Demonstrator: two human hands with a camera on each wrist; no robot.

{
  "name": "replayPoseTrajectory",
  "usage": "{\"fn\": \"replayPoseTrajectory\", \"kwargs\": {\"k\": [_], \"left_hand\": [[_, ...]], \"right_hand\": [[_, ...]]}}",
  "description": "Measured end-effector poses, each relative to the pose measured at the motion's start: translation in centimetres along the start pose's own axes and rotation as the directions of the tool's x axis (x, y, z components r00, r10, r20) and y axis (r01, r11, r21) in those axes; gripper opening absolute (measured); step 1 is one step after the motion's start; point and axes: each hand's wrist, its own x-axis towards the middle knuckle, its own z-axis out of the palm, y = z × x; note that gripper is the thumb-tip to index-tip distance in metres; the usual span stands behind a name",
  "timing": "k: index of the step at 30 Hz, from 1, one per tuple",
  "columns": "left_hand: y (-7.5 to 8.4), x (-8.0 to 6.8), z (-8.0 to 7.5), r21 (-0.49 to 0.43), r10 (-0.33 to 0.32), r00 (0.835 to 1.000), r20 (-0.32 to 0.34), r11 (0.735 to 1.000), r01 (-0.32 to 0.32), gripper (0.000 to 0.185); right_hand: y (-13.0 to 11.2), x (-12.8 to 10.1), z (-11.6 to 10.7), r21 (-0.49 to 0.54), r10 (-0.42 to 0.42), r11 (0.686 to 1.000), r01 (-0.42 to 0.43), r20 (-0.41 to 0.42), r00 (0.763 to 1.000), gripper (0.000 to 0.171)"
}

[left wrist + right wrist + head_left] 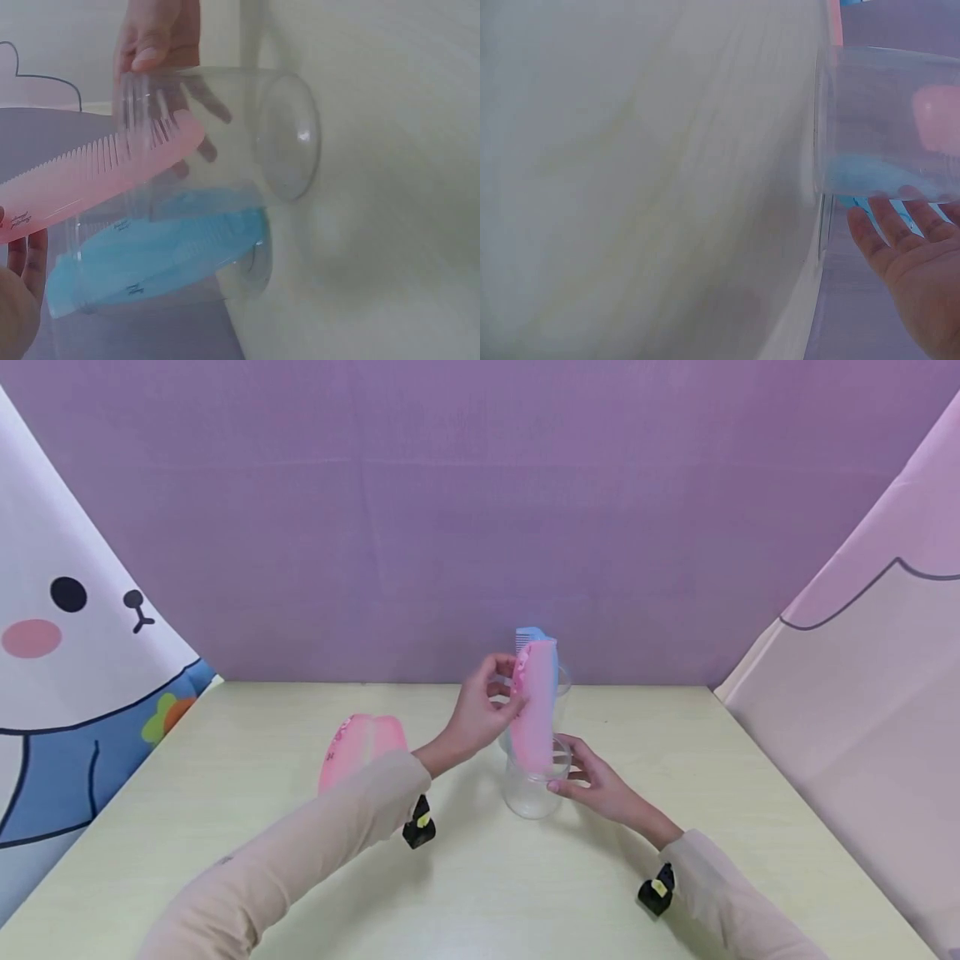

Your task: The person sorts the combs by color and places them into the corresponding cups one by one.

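My left hand point(504, 689) pinches a pink comb point(534, 710) upright by its edge. The comb's lower end is inside a clear plastic cup point(531, 793) standing on the table. My right hand point(566, 772) holds that cup by its side, thumb near the rim. In the left wrist view the pink comb point(97, 172) pokes teeth-first into the cup's mouth point(225, 127), with the right hand's thumb point(154, 52) on the rim. Just behind it, a second clear cup point(240, 277) holds a blue comb point(534, 637). The right wrist view shows the near cup point(889, 120) above my fingers point(889, 225).
Another pink comb point(358, 745) lies on the pale yellow table point(225, 827) to the left, partly hidden by my left sleeve. A purple backdrop point(480, 510) closes the back, and printed cloth panels point(75, 635) flank both sides.
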Motion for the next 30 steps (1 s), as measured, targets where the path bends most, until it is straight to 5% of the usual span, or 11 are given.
{"fn": "replayPoseTrajectory", "kwargs": {"k": [13, 20, 30], "left_hand": [[-1.9, -1.3, 1.1, 0.074, -0.06, 0.992, 0.115, 0.996, 0.051, 0.038], [-5.3, -1.0, 1.6, 0.077, -0.084, 0.986, 0.141, 0.994, 0.074, 0.041], [-5.7, -0.5, 1.5, 0.099, -0.089, 0.984, 0.156, 0.992, 0.074, 0.041]], "right_hand": [[-0.3, -0.1, -0.1, 0.008, 0.029, 1.0, -0.03, 0.007, 1.0, 0.063], [-0.3, -0.1, 0.0, 0.016, 0.024, 1.0, -0.024, 0.005, 1.0, 0.063], [-0.1, 0.0, 0.0, 0.008, 0.002, 1.0, -0.002, 0.01, 1.0, 0.061]]}}
